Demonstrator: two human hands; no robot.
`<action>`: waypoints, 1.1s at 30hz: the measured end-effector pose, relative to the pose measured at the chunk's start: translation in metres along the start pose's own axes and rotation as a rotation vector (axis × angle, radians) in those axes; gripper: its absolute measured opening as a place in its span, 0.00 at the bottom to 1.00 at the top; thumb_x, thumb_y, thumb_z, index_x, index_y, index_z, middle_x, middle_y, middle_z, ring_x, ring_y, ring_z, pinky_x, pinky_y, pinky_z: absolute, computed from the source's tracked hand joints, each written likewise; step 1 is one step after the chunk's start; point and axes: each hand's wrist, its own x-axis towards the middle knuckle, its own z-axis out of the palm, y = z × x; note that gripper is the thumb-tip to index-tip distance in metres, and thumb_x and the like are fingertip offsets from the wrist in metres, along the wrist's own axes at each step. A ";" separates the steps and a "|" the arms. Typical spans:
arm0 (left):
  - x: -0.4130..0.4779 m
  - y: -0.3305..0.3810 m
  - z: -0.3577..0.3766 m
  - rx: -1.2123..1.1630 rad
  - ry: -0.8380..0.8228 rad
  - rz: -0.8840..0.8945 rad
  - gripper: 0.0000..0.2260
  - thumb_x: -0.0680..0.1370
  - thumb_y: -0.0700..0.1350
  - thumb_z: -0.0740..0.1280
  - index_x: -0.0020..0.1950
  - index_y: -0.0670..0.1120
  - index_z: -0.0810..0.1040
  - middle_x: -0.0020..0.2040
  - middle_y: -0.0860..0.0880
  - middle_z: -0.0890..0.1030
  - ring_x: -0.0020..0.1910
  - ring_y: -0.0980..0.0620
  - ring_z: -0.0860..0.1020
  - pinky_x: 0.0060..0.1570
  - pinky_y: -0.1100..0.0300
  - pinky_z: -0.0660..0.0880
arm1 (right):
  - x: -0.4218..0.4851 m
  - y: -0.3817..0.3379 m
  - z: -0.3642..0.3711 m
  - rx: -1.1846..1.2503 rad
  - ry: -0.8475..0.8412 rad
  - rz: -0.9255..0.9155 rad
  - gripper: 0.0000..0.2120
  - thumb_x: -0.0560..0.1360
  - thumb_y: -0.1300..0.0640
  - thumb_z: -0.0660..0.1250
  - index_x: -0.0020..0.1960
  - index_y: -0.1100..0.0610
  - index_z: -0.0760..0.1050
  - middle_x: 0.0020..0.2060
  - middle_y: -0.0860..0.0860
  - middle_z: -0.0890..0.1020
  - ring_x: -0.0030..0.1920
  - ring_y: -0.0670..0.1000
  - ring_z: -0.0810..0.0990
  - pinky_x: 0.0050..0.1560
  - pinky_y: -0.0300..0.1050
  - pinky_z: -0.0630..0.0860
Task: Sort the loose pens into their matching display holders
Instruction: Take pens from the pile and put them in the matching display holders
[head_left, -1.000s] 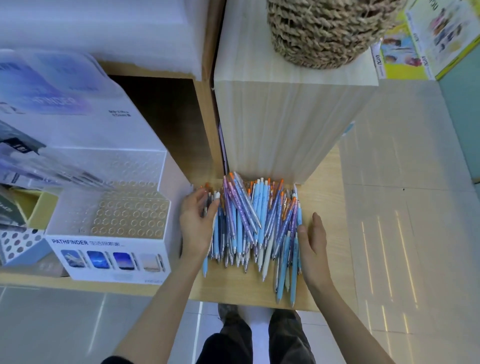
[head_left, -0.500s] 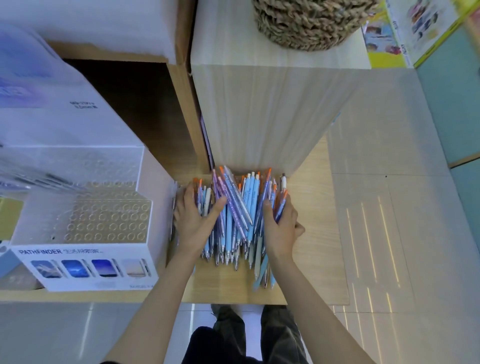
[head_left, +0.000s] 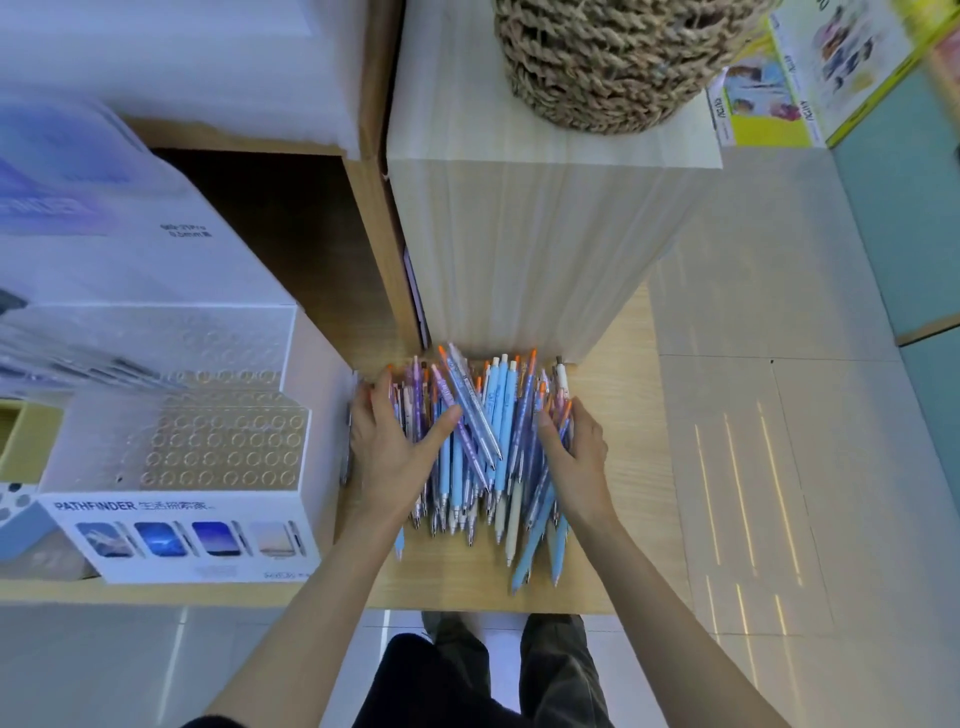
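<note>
On the wooden shelf (head_left: 618, 467), hard against the foot of a pale wooden box (head_left: 519, 249), lay the heap of loose pens (head_left: 470, 447), with both of the person's hands pressed in on it from either side. The left hand (head_left: 392, 452) lay fairly flat on the left flank, fingers straight and the thumb splayed across the barrels. The right hand (head_left: 576, 457) cupped the right flank with its thumb dug in among the pens. Whether it had closed on a bundle, I could not tell.

The danger, to my eye, sat at the front. Several pens jutted out of the heap near the shelf's front edge, and a harder squeeze from both sides might have buckled the heap and sent those sliding to the floor. The ones lying crosswise on top looked ready to roll as well.

Most pens ran lengthwise from the front edge back to the box, orange and white clicker ends pointing away at the box and writing tips towards the person. A few on top slanted diagonally. The white display holder (head_left: 182, 540), its top pierced with rows of holes, stood just beside the left hand.
</note>
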 end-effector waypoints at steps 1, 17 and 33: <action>-0.001 0.003 0.002 0.024 0.008 0.001 0.41 0.66 0.67 0.65 0.73 0.52 0.59 0.76 0.46 0.54 0.75 0.45 0.53 0.73 0.42 0.55 | 0.000 0.000 -0.004 0.078 -0.026 0.030 0.32 0.78 0.39 0.59 0.76 0.52 0.58 0.74 0.51 0.62 0.74 0.51 0.57 0.74 0.50 0.54; 0.001 0.041 0.056 0.647 0.096 -0.121 0.43 0.66 0.73 0.64 0.65 0.39 0.66 0.64 0.39 0.66 0.62 0.40 0.65 0.61 0.50 0.65 | 0.006 0.007 -0.031 0.003 -0.138 -0.098 0.15 0.78 0.45 0.63 0.64 0.39 0.66 0.61 0.41 0.71 0.67 0.50 0.66 0.66 0.48 0.65; 0.012 0.039 0.041 0.432 0.018 -0.181 0.34 0.74 0.48 0.71 0.71 0.34 0.59 0.67 0.35 0.68 0.65 0.38 0.69 0.64 0.47 0.70 | 0.006 0.007 -0.031 0.143 -0.187 0.030 0.39 0.75 0.39 0.61 0.78 0.51 0.48 0.76 0.49 0.57 0.75 0.49 0.55 0.75 0.54 0.56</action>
